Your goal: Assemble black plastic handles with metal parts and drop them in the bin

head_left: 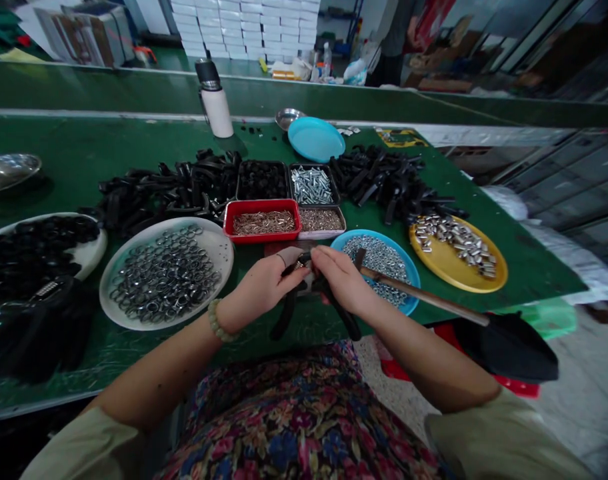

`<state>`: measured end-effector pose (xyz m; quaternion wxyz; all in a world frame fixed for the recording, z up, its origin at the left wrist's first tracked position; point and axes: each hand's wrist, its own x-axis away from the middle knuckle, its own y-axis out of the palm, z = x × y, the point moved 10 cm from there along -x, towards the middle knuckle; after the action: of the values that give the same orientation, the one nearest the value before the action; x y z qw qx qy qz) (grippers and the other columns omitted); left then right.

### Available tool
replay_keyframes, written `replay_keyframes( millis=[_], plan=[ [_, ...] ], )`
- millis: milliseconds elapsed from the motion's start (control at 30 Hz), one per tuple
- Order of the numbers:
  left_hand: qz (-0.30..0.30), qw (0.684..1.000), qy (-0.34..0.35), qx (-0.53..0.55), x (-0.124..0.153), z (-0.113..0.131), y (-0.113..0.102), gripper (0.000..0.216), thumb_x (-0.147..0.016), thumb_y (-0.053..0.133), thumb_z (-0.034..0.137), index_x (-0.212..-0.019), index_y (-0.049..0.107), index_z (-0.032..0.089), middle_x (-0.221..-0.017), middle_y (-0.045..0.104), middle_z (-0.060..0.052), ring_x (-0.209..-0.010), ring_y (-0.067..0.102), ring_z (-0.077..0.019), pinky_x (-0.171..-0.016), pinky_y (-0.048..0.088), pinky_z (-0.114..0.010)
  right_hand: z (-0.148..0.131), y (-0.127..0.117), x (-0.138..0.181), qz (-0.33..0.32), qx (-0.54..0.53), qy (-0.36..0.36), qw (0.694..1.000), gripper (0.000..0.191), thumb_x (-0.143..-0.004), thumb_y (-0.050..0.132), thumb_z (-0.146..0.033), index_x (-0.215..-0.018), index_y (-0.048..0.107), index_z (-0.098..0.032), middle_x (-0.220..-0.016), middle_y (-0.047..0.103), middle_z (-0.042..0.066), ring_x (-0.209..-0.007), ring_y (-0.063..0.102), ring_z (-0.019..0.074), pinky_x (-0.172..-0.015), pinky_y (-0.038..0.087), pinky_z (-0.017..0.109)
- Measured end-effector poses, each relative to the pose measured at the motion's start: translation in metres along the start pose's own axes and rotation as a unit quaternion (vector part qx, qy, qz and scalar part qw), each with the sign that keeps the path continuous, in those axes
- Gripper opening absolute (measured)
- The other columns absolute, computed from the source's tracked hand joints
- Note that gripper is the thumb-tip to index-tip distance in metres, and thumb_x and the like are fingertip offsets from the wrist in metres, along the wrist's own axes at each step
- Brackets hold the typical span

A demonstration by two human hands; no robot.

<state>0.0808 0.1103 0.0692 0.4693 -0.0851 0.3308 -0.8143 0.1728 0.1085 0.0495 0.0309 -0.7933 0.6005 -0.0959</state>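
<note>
Both my hands meet over the near edge of the workbench, closed on a black two-handled tool (pixel 339 310) whose handles spread downward toward me. My left hand (pixel 264 283) pinches its upper part, and my fingers hide most of the joint. Thumb and fingers of my right hand (pixel 337 270) press on the same part from the other side. Just right of that hand, a hammer (pixel 424 292) with a wooden handle lies across a blue plate (pixel 415 277) of small metal parts. Beyond my fingers are a red tray (pixel 228 223) of copper-coloured pins and a white tray (pixel 329 234) of tiny parts.
A white plate (pixel 223 247) of metal rings stands left. Black handles (pixel 174 187) lie heaped behind it, with another heap (pixel 384 173) at right. Farther right sits a yellow plate (pixel 441 267) of metal cylinders. A white bottle (pixel 217 110) stands behind. A person (pixel 394 40) is at the back.
</note>
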Motion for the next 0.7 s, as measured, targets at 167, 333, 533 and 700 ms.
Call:
replay_keyframes(
  millis=[167, 333, 533, 700],
  plan=[
    [0.055, 0.998, -0.028, -0.018, -0.001, -0.003, 0.001, 0.023, -0.094, 0.044, 0.034, -0.104, 0.058, 0.019, -0.094, 0.067, -0.004, -0.086, 0.062, -0.0187, -0.08, 0.047, -0.03, 0.006, 0.005, 0.005, 0.098, -0.052, -0.03, 0.993, 0.039, -0.092, 0.039, -0.057, -0.076, 0.043, -0.021, -0.059, 0.039, -0.008, -0.038, 0.042, 0.0054, -0.031, 0.034, 0.017],
    [0.036, 0.998, -0.042, -0.025, 0.011, -0.021, -0.017, 0.028, -0.09, 0.053, 0.034, -0.114, 0.054, 0.019, -0.097, 0.066, -0.005, -0.087, 0.063, -0.0184, -0.082, 0.049, -0.031, 0.021, 0.004, -0.025, 0.027, 0.012, -0.069, 0.997, 0.05, -0.095, 0.022, -0.061, -0.08, 0.048, -0.021, -0.069, 0.054, -0.002, -0.057, 0.054, 0.0113, -0.053, 0.046, 0.024],
    [0.074, 0.978, 0.028, -0.194, 0.024, -0.019, -0.014, 0.033, -0.09, 0.05, 0.021, -0.123, 0.048, 0.02, -0.106, 0.06, -0.007, -0.097, 0.058, -0.0202, -0.089, 0.048, -0.035, -0.001, 0.005, -0.135, -0.027, 0.543, -0.163, 0.823, 0.031, -0.095, 0.042, -0.034, -0.096, 0.066, -0.015, -0.108, 0.064, 0.012, -0.109, 0.049, 0.0266, -0.092, 0.035, 0.041],
    [-0.11, 0.934, 0.092, -0.326, 0.016, -0.035, 0.05, 0.038, -0.09, 0.039, 0.011, -0.125, 0.052, 0.018, -0.1, 0.062, -0.007, -0.093, 0.057, -0.021, -0.085, 0.047, -0.034, 0.017, 0.035, -0.186, -0.1, 0.667, -0.149, 0.723, 0.018, -0.083, 0.055, -0.013, -0.087, 0.072, -0.012, -0.101, 0.069, 0.017, -0.107, 0.049, 0.0303, -0.091, 0.03, 0.044]
  ],
)
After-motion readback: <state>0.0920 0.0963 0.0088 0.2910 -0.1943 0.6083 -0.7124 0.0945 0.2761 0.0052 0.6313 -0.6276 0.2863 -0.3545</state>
